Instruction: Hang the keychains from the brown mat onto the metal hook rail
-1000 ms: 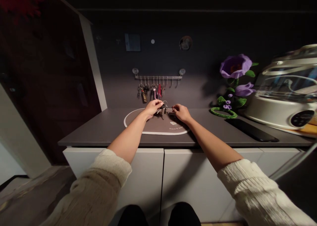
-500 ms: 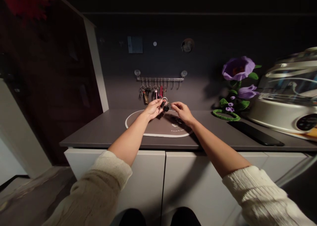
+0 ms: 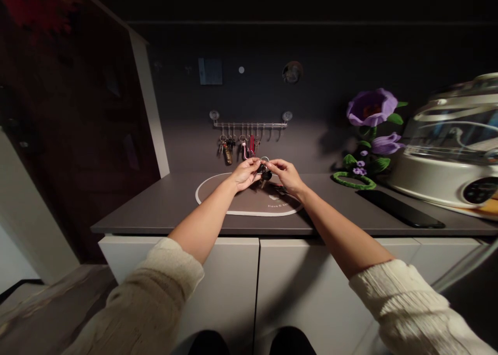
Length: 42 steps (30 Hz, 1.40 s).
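Half a second ago the right hand (image 3: 287, 175) was apart from the keys (image 3: 266, 174); now its fingers have closed in and pinch them near the ring (image 3: 265, 160). The left hand (image 3: 245, 174) still grips them from the other side, its fingers narrow. The keys hang between both hands, above the mat (image 3: 249, 203) on the counter (image 3: 163, 204), below the hook rail (image 3: 251, 125).

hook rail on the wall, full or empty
Partly full: keys hang toward the left of the rail, while the rightmost hooks are bare.
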Available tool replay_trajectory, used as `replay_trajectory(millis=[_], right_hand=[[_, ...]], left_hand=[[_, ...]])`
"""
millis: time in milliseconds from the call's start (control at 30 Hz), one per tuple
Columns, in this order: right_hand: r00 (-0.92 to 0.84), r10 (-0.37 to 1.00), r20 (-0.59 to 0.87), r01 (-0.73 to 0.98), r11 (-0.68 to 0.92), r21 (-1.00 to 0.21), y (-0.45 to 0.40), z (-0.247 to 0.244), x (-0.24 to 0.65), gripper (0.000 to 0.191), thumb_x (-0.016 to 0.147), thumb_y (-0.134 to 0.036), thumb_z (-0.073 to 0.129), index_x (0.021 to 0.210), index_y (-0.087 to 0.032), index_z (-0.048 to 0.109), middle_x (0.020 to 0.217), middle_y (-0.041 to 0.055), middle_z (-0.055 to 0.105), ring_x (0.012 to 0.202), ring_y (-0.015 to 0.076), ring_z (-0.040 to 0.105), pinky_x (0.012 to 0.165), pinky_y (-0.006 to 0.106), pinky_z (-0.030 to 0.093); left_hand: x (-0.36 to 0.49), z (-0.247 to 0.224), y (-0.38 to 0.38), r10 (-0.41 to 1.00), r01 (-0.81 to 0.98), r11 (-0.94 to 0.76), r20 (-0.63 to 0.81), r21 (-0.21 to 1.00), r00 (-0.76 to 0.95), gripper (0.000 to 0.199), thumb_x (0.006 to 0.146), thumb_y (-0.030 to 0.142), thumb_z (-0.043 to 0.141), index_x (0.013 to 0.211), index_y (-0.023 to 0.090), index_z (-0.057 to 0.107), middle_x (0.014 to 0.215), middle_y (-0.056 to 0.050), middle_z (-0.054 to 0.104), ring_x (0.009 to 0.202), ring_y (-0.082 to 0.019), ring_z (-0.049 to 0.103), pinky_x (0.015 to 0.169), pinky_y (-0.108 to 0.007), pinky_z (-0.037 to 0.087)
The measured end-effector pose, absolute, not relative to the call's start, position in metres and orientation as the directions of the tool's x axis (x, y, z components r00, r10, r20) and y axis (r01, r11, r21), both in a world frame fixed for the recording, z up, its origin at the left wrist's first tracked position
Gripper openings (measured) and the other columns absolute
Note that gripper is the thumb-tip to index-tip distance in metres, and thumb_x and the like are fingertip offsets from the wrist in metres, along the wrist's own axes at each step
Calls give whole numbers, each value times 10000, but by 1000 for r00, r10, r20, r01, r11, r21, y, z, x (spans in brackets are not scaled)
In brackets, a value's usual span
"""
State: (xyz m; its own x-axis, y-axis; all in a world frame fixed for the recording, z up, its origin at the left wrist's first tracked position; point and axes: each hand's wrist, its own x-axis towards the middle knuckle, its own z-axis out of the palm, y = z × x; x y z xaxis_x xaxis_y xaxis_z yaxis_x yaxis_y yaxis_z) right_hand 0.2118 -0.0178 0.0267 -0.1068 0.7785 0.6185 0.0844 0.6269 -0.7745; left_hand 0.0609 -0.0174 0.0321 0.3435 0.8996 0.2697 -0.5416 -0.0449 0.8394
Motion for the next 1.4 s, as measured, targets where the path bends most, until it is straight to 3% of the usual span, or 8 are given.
replay_trajectory(millis=[300,733,1000,1200,1400], right_hand=[[-55,771,634,91,637,-766,-20,32,213,274,611,-405,681,737,-163,657,766,24,646,739,133,560,774,292,420],[-32,742,670,157,666,-729,-11,39,212,308,639,-442,638,748,-154,649,788,34,635,730,129,545,753,282,412],[-62,754,654,146,655,-742,8,55,206,291,655,-417,603,733,-136,586,662,-5,564,614,91,474,629,236,379],[-62,777,626,159,627,-762,29,71,205,270,669,-407,555,739,-147,539,659,-10,554,604,88,468,575,217,359],[74,787,613,193,591,-783,48,82,204,224,669,-370,534,708,-150,525,628,-11,543,558,82,443,538,211,349]], left_hand=[[65,27,-8,889,-566,-108,335,818,314,86,722,123,607,767,132,535,741,10,597,665,-75,555,702,-257,443],[64,22,-1,939,-435,-202,300,877,168,126,747,224,586,838,152,537,823,-22,610,727,-93,575,718,-266,445],[63,13,14,899,-1,-431,429,903,-91,153,808,252,456,760,139,546,699,-23,590,625,-91,531,680,-241,428],[62,6,17,798,461,-521,601,718,-35,220,833,226,358,773,159,558,734,-37,593,675,-122,526,702,-257,400],[62,10,6,781,633,-487,625,602,8,240,851,224,331,802,173,561,834,-73,600,823,-163,533,763,-278,371]])
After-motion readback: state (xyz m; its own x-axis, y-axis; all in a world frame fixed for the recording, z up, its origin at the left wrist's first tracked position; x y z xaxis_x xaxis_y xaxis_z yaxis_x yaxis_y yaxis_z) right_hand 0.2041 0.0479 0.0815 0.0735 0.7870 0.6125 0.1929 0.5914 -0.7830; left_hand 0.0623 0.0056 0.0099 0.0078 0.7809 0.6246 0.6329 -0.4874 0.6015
